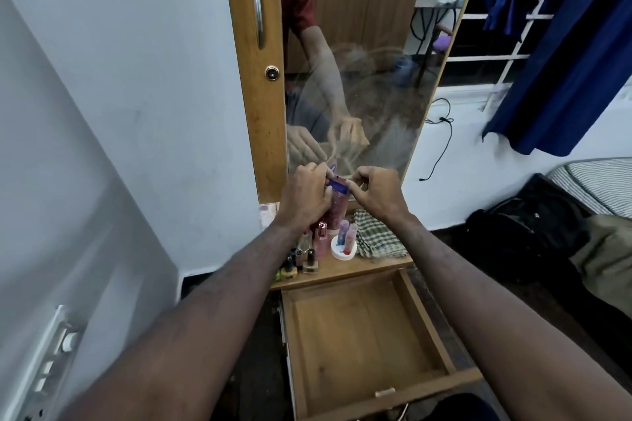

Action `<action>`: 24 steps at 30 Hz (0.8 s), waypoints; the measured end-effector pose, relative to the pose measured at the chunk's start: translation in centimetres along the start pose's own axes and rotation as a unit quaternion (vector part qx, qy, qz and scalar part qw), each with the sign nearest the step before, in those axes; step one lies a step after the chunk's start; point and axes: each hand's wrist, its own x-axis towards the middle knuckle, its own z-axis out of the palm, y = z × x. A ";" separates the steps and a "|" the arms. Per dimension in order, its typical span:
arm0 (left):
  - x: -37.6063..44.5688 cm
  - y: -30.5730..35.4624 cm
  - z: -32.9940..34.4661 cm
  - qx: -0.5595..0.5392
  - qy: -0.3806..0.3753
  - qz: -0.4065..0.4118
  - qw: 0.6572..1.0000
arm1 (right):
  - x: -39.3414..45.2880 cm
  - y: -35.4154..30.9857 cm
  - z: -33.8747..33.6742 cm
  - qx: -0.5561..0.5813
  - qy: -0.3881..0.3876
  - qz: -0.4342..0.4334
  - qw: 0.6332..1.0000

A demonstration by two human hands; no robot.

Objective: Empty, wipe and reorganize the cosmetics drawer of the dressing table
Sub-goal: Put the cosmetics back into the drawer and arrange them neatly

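1. Just above the centre of the frame, the left hand (304, 196) and the right hand (374, 193) both pinch one small blue piece (338, 185) between curled fingertips, one hand at each end.
2. The blue piece lies roughly level, its long axis running left to right, at the top of one pink tube (337, 212) that stands upright with its long axis vertical.
3. Below the hands, on the wooden shelf (362, 267), stand several small bottles (309, 258) in a cluster; the exact count is unclear because they overlap.
4. Right of them, two slim tubes (347, 232) stand beside one white round lid (343, 251).
5. Further right lies one folded checked cloth (378, 236).
6. In the lower centre, one wooden drawer (362, 335) is pulled open, its bare base showing.
7. Behind the hands, one mirror (359, 61) reflects them.
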 end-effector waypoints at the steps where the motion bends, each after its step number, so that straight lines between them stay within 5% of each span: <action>1: -0.1 0.1 0.2 -0.013 -0.003 -0.003 1.000 | 0.0 -0.2 -0.2 0.008 0.011 -0.002 1.000; 14: -2.8 8.0 -0.7 -0.160 0.046 -0.018 0.986 | -2.9 -5.9 -10.4 0.116 0.234 -0.011 0.965; 24: -16.6 11.4 5.1 -0.248 0.022 -0.004 0.969 | -16.4 -4.6 -7.2 0.111 0.216 0.031 0.969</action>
